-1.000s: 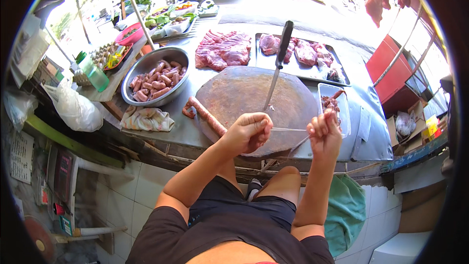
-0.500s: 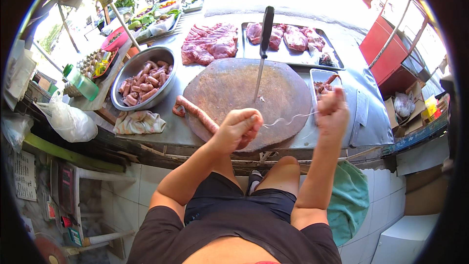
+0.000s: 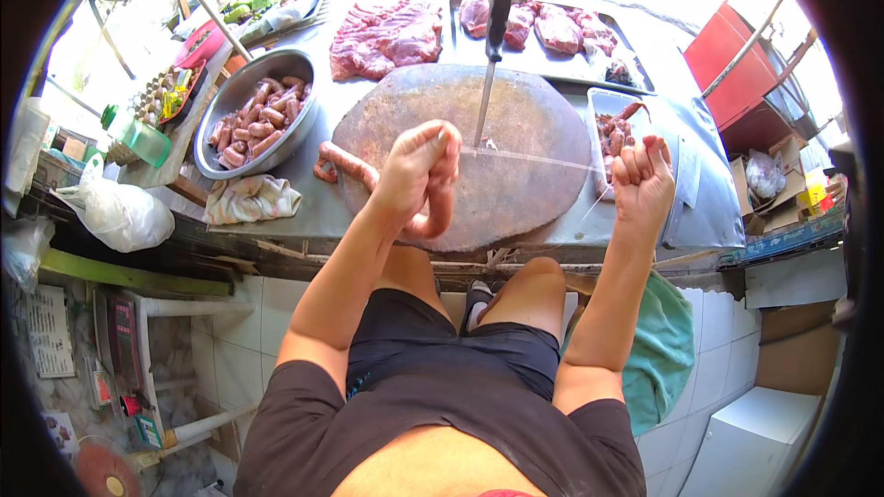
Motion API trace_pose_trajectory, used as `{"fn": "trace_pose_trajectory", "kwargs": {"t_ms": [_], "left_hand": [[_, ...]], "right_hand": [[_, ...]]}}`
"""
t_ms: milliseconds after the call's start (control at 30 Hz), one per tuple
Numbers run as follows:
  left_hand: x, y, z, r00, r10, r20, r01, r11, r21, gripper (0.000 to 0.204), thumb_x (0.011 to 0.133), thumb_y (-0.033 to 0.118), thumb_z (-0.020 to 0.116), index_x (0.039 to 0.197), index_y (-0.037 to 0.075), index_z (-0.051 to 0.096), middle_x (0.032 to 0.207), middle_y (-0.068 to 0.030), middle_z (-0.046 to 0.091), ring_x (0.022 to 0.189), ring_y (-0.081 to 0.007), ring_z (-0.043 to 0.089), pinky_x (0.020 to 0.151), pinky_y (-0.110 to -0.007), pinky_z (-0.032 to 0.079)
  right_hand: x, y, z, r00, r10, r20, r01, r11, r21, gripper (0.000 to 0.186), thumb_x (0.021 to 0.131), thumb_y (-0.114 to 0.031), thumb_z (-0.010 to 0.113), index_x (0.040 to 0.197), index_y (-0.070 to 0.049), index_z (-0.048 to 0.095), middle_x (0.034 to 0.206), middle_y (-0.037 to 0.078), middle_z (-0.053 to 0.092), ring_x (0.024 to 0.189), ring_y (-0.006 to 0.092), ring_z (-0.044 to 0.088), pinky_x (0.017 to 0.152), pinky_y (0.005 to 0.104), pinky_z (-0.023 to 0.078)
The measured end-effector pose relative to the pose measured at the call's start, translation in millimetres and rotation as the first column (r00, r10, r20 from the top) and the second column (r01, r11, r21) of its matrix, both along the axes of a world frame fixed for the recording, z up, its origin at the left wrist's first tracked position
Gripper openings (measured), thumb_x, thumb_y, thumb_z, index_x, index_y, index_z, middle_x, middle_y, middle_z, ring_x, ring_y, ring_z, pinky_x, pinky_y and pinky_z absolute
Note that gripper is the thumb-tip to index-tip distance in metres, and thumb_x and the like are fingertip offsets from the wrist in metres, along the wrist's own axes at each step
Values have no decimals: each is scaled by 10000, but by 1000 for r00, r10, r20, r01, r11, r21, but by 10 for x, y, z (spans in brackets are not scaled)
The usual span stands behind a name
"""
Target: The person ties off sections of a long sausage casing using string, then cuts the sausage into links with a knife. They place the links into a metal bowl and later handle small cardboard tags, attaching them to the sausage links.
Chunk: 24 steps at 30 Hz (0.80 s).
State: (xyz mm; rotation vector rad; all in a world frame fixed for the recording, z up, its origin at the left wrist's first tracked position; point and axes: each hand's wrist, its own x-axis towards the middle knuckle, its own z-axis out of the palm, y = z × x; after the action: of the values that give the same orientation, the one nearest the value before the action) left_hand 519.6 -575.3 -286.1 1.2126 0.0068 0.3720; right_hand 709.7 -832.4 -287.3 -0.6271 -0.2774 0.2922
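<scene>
Above the round brown wooden board (image 3: 516, 110), your raised left hand (image 3: 424, 161) grips a long pinkish sausage (image 3: 441, 210) and thin white string (image 3: 534, 159); right of the board, your right hand (image 3: 643, 182) clenches the string.

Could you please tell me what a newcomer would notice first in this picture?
Probably the black-handled knife standing tip-down on the chopping block, near the upper middle. Next, the thin string stretched between the left hand, with a long sausage against it, and the right hand. Then the metal bowl of sausages, on the left.
</scene>
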Motion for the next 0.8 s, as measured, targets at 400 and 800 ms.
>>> {"fn": "trace_pose_trajectory", "kwargs": {"t_ms": [400, 800], "left_hand": [[805, 354, -343, 976, 195, -93, -141, 900, 412, 34, 1028, 95, 536, 1021, 61, 538, 848, -3, 534, 801, -93, 516, 728, -243, 455], [127, -311, -201, 957, 231, 173, -274, 540, 796, 395, 935, 184, 665, 1218, -84, 599, 1270, -285, 603, 1251, -407, 558, 1056, -457, 428]], "right_hand": [[96, 458, -107, 313, 320, 895, 897, 211, -389, 73, 800, -37, 678, 866, -26, 706, 872, 112, 688, 869, 299, 625, 804, 407, 492], [-524, 440, 102, 278, 366, 888, 705, 550, -447, 60, 718, -31, 656, 710, -51, 600, 727, 114, 606, 782, 317, 589, 714, 407, 498]]}}
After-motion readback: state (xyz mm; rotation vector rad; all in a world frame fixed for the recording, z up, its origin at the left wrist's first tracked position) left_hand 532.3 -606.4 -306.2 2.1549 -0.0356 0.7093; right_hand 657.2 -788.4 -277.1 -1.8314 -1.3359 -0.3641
